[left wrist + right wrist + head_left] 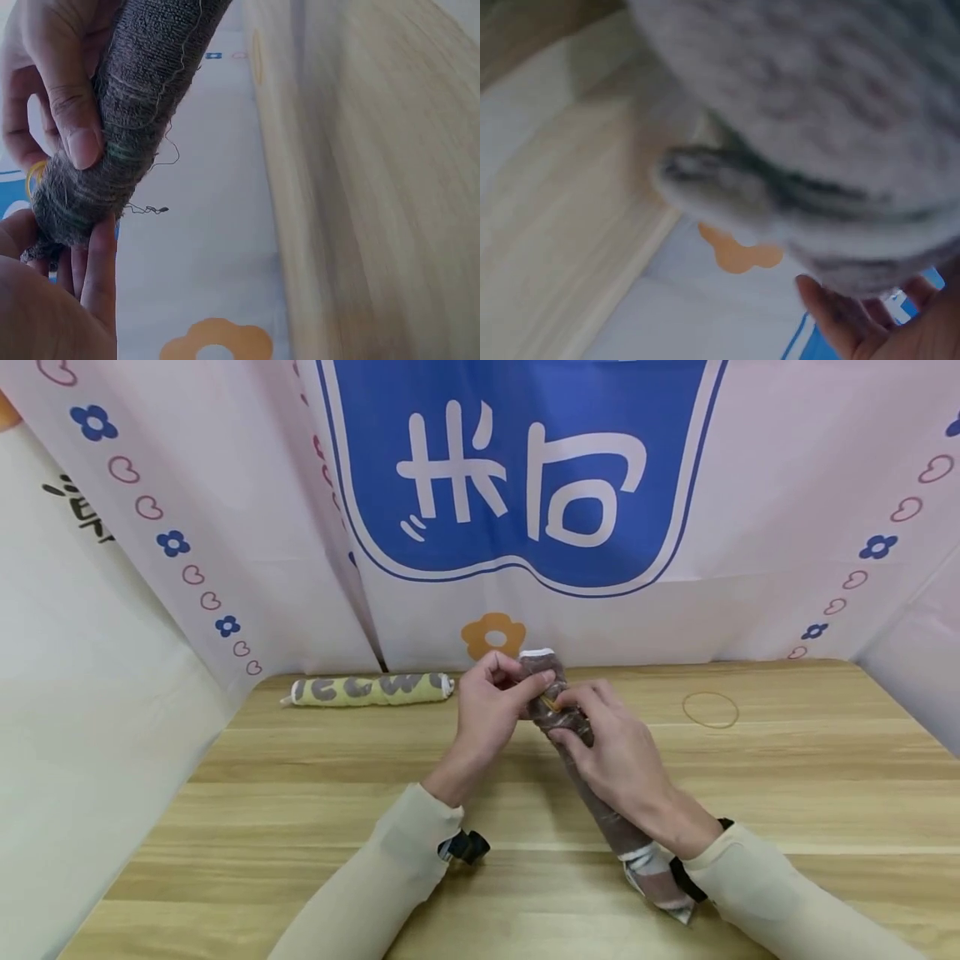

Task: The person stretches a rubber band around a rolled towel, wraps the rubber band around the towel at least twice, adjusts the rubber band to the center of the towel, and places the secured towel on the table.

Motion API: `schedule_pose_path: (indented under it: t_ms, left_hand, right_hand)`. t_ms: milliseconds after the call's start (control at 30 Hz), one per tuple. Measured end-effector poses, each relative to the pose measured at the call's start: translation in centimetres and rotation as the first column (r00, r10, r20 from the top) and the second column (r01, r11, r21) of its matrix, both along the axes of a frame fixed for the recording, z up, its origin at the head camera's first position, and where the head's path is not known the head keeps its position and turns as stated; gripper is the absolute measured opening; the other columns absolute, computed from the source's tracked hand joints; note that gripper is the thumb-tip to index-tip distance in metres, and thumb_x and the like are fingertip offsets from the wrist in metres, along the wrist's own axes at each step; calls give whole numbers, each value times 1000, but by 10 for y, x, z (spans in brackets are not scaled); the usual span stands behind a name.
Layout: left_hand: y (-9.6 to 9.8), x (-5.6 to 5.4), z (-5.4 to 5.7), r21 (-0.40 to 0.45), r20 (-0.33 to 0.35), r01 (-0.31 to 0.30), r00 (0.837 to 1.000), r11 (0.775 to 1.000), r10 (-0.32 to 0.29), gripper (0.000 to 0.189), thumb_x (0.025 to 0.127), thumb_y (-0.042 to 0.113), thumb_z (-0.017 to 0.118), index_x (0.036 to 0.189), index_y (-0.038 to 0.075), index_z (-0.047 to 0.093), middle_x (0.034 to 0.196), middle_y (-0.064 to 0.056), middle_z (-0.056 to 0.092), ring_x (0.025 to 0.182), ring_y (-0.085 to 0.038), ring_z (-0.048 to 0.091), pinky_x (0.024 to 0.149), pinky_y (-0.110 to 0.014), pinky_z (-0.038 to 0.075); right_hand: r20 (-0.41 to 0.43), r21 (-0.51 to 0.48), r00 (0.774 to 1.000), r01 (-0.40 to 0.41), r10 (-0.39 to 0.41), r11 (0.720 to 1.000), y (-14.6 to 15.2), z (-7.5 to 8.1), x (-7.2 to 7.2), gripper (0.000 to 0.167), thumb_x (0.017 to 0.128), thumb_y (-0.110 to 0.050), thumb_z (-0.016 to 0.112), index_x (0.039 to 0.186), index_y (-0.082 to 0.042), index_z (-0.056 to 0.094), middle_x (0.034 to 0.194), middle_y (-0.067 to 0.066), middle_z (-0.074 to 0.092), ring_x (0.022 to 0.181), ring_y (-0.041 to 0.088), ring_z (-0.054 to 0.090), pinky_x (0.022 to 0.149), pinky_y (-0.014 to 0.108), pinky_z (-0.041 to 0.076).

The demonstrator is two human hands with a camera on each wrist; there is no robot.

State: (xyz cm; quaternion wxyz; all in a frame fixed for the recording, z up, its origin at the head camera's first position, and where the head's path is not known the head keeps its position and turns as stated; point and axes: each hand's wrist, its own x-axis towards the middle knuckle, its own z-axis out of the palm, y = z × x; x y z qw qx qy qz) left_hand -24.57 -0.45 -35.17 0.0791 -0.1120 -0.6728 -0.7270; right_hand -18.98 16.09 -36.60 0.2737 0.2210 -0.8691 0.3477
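Note:
A brown rolled towel [611, 822] with white ends lies slantwise, its far end raised between both hands. My left hand [483, 702] grips it near that end, the thumb resting on the cloth. A yellow rubber band [551, 702] sits at the towel's far part, and the index finger of my right hand [622, 760] catches it while the thumb presses the towel. In the left wrist view the rubber band [34, 178] loops out beside a fingertip, and loose threads hang from the towel [142, 82]. The blurred towel [817, 82] fills much of the right wrist view.
A yellow-green rolled towel [371, 690] with grey patches lies at the table's back left. Another rubber band [710, 710] lies flat at the back right of the wooden table [300, 827]. A printed curtain [765, 510] stands right behind the table's back edge.

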Motion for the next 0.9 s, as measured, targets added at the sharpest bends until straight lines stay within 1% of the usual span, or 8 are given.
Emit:
schedule_pose_path:
  t_ms: [67,167,267,367,467,667,800,900]
  left_hand:
    - [-1,-2,-1,7,24,31,999,1000,-31,24,89,10,86,93,8,63,87,-6,71,76,-15,65,60,-29,61]
    - [-2,-7,-2,13,57,103,993,995,-104,21,93,13,83,101,6,65,94,-8,74,82,-14,69,69,-32,63]
    - [-5,-11,-4,31,86,200,976,979,-202,18,98,14,76,109,4,65,101,-10,74,87,-15,70,77,-33,62]
    - [-8,-14,-4,66,108,284,951,957,-289,16,99,13,71,110,5,62,105,-10,73,91,-16,70,80,-32,61]
    - [-11,-15,-4,91,107,308,943,947,-317,13,98,8,73,105,8,61,99,-7,72,89,-15,68,75,-29,59]
    - [-10,-11,-1,84,69,287,954,954,-293,23,93,-4,77,92,9,58,86,-2,70,81,-14,63,64,-24,55]
    - [-9,-7,2,42,82,265,960,963,-267,25,91,-3,79,89,10,58,83,-2,68,79,-14,63,63,-26,56]
    - [-8,-5,5,35,126,255,958,966,-257,25,91,1,80,86,11,58,79,-1,65,78,-14,62,63,-27,57]
  right_hand:
    - [4,-52,1000,-31,31,998,2,-1,-3,33,86,6,85,111,-3,66,113,12,64,96,30,71,79,46,61]
    - [122,-194,987,-77,102,978,6,-1,-5,30,89,10,80,112,-2,65,114,14,64,97,32,74,76,39,62]
    - [282,-361,943,-66,176,930,10,2,-7,26,94,10,75,114,-2,63,119,17,63,101,37,74,73,33,62]
    - [381,-440,899,-29,216,898,12,6,-8,24,96,5,75,115,-1,63,123,18,63,105,37,73,74,30,60]
    - [442,-476,855,-32,271,879,14,11,-8,21,99,-4,74,116,0,63,122,17,64,107,30,71,83,31,58]
    - [520,-566,775,-2,359,825,16,19,-9,28,105,-25,67,111,2,67,112,9,66,107,21,64,99,43,55]
    - [545,-534,784,50,298,844,16,22,-8,23,99,-21,78,106,-1,68,106,6,66,101,20,63,89,34,55]
    - [485,-465,842,19,237,885,16,21,-6,20,96,-16,81,103,-3,69,102,7,67,98,22,64,84,32,56]
